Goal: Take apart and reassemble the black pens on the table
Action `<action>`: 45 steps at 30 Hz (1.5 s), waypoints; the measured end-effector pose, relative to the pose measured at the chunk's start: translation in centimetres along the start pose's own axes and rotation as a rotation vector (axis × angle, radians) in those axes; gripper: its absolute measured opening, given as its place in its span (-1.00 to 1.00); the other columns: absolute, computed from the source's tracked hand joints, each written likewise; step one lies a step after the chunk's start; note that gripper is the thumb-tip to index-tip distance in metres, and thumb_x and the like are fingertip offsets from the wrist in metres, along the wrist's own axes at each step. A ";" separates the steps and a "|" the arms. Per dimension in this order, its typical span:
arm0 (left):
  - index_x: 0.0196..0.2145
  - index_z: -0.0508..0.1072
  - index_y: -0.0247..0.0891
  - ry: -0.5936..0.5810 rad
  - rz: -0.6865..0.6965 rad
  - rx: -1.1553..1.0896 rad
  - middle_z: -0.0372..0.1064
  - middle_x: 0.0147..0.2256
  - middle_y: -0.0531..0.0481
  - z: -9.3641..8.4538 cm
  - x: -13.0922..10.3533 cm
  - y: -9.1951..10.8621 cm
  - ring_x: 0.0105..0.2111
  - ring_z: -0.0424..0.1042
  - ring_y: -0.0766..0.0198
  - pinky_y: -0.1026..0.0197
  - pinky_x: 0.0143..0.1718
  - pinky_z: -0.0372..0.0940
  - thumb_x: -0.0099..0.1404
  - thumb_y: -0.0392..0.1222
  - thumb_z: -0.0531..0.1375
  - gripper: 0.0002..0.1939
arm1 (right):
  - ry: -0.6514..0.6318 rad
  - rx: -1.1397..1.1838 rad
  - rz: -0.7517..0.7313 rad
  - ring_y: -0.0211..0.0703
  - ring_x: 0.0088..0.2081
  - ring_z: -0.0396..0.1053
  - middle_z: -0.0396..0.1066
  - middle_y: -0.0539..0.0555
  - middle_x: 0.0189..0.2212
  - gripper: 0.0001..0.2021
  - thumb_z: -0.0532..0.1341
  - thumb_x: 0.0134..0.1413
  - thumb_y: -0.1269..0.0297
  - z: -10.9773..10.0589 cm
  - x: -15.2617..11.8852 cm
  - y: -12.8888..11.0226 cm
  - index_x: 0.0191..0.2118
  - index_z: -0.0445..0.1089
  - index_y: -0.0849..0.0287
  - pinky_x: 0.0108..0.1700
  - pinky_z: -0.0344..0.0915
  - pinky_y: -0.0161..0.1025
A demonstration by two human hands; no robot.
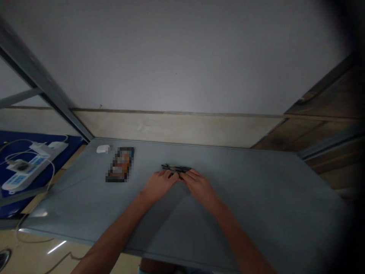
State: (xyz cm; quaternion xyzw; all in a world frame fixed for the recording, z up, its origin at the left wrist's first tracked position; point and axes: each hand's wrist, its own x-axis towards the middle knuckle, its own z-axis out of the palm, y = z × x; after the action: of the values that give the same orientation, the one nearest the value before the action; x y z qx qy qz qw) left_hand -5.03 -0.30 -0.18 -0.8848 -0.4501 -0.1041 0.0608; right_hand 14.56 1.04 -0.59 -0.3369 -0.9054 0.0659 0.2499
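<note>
A small bundle of dark, slim pens (171, 167) lies crosswise near the middle of the grey tabletop (245, 190). My left hand (161, 183) closes over its left part, fingers bent around the near side. Against it from the right, my right hand (196, 184) grips the other end. Both thumbs meet between the hands, close to the table surface. My fingers cover the lower side of the bundle, so how many pens there are is hard to make out.
Left of my hands lies a phone-like slab (120, 164) with a blurred screen, and behind it a small white case (103, 148). A white power strip (31, 171) with plugs and cables rests on a blue surface at far left. A wall (176, 127) borders the table's back.
</note>
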 end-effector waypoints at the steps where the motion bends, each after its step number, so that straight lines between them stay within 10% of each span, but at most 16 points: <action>1: -0.18 0.39 -0.20 -0.024 0.002 -0.004 0.39 -0.37 -0.05 -0.1 -0.1 0.0 -0.39 0.42 0.25 0.27 -0.39 0.28 0.41 -0.14 -0.01 -0.79 | 0.008 -0.009 -0.009 -0.05 -0.27 0.38 0.45 0.14 -0.37 -0.81 0.09 0.26 0.38 0.0 0.0 0.0 -0.16 0.45 0.18 -0.19 0.39 -0.10; 13: -0.24 0.42 -0.22 -0.002 -0.084 -0.288 0.48 -0.37 -0.03 0.5 -0.1 -0.2 -0.38 0.48 0.27 0.28 -0.36 0.30 0.45 -0.09 -0.09 -0.67 | 0.044 -0.073 -0.055 -0.04 -0.26 0.34 0.45 0.18 -0.33 -0.77 0.08 0.25 0.43 -0.3 -0.4 0.0 -0.10 0.45 0.27 -0.13 0.35 -0.12; 22: -0.22 0.40 -0.22 -0.016 -0.114 -0.218 0.47 -0.36 -0.04 1.1 0.0 0.3 -0.38 0.48 0.26 0.28 -0.38 0.31 0.45 -0.04 -0.12 -0.65 | 0.080 0.341 0.405 -0.19 -0.51 0.35 0.41 0.01 -0.57 -0.70 0.10 0.25 0.18 -0.7 0.0 -0.1 -0.46 0.43 0.12 -0.41 0.22 -0.28; 30: -0.22 0.39 -0.21 0.016 -0.187 -0.207 0.48 -0.36 -0.03 0.2 0.0 0.0 -0.44 0.47 0.28 0.31 -0.47 0.24 0.46 -0.09 -0.13 -0.66 | 0.145 0.640 0.386 -0.17 -0.26 0.39 0.45 0.06 -0.23 -0.78 0.27 0.06 0.29 -1.3 0.4 -0.5 -0.13 0.39 0.10 -0.24 0.29 -0.28; 36: -0.20 0.38 -0.18 -0.048 -0.137 -0.244 0.48 -0.34 0.00 -0.4 0.0 0.0 -0.39 0.49 0.23 0.28 -0.45 0.25 0.42 0.05 -0.07 -0.66 | 0.007 0.650 0.504 -0.27 -0.59 0.26 0.32 -0.05 -0.66 -0.66 0.06 0.26 0.20 -1.2 0.2 -0.3 -0.49 0.42 0.15 -0.47 0.18 -0.33; 41: -0.08 0.37 -0.14 -0.066 -0.151 -0.249 0.50 -0.28 0.00 -0.3 -0.1 -0.1 -0.37 0.51 0.23 0.28 -0.43 0.27 0.43 0.02 -0.07 -0.68 | 0.114 0.752 0.442 -0.17 -0.22 0.42 0.51 0.05 -0.21 -0.81 0.24 0.10 0.30 -1.5 0.3 -0.1 -0.14 0.47 0.10 -0.18 0.31 -0.26; 45: 0.01 0.34 -0.11 -0.077 -0.115 -0.272 0.50 -0.26 0.00 -0.3 0.0 -0.1 -0.33 0.50 0.23 0.26 -0.35 0.31 0.43 -0.03 -0.06 -0.69 | 0.096 0.721 0.457 -0.19 -0.36 0.40 0.50 0.05 -0.31 -0.72 0.31 0.02 0.19 -1.1 0.3 -0.4 -0.12 0.46 0.11 -0.33 0.31 -0.29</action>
State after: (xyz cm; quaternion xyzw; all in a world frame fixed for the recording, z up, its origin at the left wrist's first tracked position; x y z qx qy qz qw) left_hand -5.18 -0.32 0.13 -0.8610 -0.4838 -0.1335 -0.0830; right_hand 14.65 0.84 0.66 -0.4224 -0.7138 0.4161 0.3726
